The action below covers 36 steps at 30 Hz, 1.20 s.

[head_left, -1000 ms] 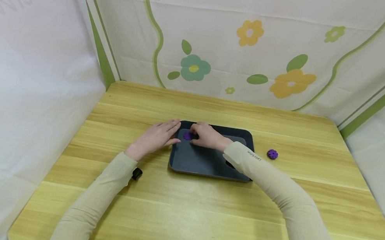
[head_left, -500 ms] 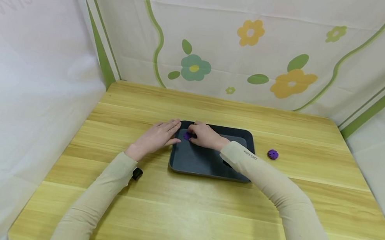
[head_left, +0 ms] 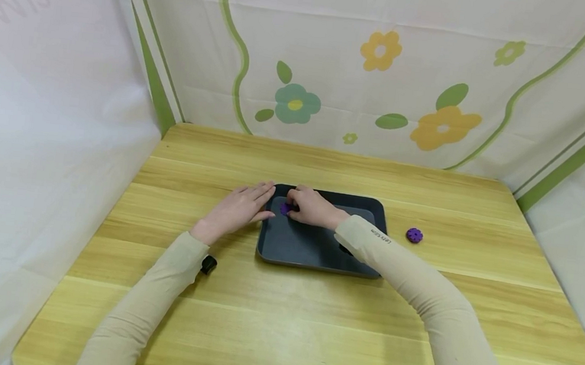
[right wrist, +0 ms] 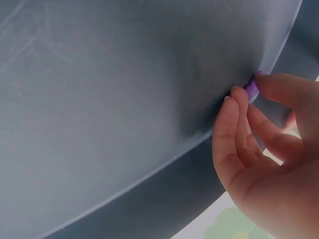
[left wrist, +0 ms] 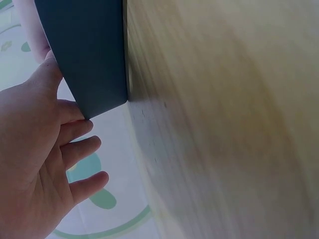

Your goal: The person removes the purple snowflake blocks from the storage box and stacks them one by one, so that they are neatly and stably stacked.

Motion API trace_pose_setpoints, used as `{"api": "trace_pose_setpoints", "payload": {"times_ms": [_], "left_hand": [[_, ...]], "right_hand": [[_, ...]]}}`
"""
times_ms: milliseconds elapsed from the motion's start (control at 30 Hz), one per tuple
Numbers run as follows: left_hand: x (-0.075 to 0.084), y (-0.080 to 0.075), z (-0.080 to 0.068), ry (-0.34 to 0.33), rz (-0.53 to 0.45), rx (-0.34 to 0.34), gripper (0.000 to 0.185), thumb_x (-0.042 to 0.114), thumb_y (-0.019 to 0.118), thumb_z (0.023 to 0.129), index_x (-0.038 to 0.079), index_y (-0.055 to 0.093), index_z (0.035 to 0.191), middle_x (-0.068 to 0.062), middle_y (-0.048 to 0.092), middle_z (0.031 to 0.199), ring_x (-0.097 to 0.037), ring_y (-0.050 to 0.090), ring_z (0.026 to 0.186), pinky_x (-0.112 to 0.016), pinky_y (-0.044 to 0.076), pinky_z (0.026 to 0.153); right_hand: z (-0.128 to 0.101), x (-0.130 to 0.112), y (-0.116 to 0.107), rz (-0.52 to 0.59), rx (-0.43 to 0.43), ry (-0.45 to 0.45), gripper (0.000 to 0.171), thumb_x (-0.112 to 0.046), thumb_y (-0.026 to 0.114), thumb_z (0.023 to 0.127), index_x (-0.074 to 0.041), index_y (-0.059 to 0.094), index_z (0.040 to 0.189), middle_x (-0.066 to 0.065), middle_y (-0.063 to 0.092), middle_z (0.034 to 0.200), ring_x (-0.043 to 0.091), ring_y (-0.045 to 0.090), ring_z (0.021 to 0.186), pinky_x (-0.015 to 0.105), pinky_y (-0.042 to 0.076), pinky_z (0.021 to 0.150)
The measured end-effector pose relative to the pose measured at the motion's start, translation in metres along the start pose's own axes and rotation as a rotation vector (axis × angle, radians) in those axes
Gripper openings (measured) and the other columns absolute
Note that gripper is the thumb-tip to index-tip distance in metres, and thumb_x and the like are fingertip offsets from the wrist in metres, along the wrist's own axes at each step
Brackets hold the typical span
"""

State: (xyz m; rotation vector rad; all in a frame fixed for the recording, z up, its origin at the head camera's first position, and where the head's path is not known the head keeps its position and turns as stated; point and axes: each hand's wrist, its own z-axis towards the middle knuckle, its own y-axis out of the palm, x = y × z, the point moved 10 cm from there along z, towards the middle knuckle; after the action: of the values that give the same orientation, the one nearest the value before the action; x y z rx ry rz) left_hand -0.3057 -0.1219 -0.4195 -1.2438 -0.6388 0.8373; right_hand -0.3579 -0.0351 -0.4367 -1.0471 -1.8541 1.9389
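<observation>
My right hand (head_left: 315, 207) reaches over the far left corner of a dark grey rectangular tray (head_left: 312, 247). Its thumb and fingers pinch a small purple notched disc (right wrist: 252, 89) low against the tray's floor, and they hide part of it. Along the tray's left end lies my left hand (head_left: 238, 208), fingers mostly extended, touching the rim near that same corner. In the left wrist view, several of its fingers are spread beside the tray's outer wall (left wrist: 89, 55). A second purple notched disc (head_left: 414, 235) lies on the wood to the right of the tray.
The tray stands on a wooden table (head_left: 277, 324) with light, striped grain. White fabric walls (head_left: 337, 62) printed with flowers enclose the table at the back and both sides. A black strap piece (head_left: 208, 264) shows at the left wrist.
Over the last second the right hand shifts very slightly left, then barely moves. The pinched disc changes its tilt a little. The left hand, the tray and the other disc stay in place.
</observation>
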Motion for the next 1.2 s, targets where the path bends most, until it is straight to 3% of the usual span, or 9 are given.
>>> {"api": "trace_pose_setpoints", "payload": {"times_ms": [233, 533, 967, 1200], "left_hand": [[0.002, -0.002, -0.001, 0.010, -0.008, 0.011, 0.062, 0.043, 0.055, 0.100, 0.002, 0.047, 0.147, -0.014, 0.047, 0.153, -0.029, 0.050, 0.139, -0.048, 0.048, 0.109], [0.002, -0.002, 0.000, 0.004, -0.006, -0.007, 0.064, 0.043, 0.055, 0.100, 0.002, 0.046, 0.148, -0.015, 0.046, 0.154, -0.029, 0.049, 0.139, -0.048, 0.047, 0.110], [0.000, 0.003, 0.000, -0.011, -0.029, -0.037, 0.063, 0.044, 0.052, 0.101, 0.003, 0.044, 0.149, -0.014, 0.044, 0.155, -0.028, 0.047, 0.141, -0.048, 0.045, 0.111], [0.000, 0.001, 0.001, -0.005, -0.027, -0.020, 0.064, 0.044, 0.053, 0.100, 0.002, 0.045, 0.148, -0.015, 0.045, 0.155, -0.029, 0.048, 0.141, -0.048, 0.046, 0.110]], "right_hand": [[0.002, 0.006, 0.004, 0.004, -0.043, 0.038, 0.031, -0.020, 0.069, 0.093, -0.001, 0.065, 0.118, 0.016, 0.067, 0.112, 0.024, 0.066, 0.098, 0.037, 0.058, 0.086], [0.004, 0.009, 0.004, 0.041, -0.069, 0.049, 0.033, -0.021, 0.072, 0.090, 0.001, 0.068, 0.115, 0.014, 0.072, 0.108, 0.020, 0.069, 0.091, 0.034, 0.060, 0.082], [-0.002, 0.004, 0.000, 0.049, -0.068, 0.027, 0.031, -0.020, 0.074, 0.089, -0.001, 0.070, 0.113, 0.012, 0.072, 0.105, 0.019, 0.069, 0.090, 0.033, 0.059, 0.083], [-0.010, 0.004, -0.008, 0.070, -0.051, 0.028, 0.031, -0.021, 0.074, 0.089, -0.002, 0.070, 0.113, 0.012, 0.072, 0.106, 0.019, 0.068, 0.092, 0.035, 0.059, 0.084]]}}
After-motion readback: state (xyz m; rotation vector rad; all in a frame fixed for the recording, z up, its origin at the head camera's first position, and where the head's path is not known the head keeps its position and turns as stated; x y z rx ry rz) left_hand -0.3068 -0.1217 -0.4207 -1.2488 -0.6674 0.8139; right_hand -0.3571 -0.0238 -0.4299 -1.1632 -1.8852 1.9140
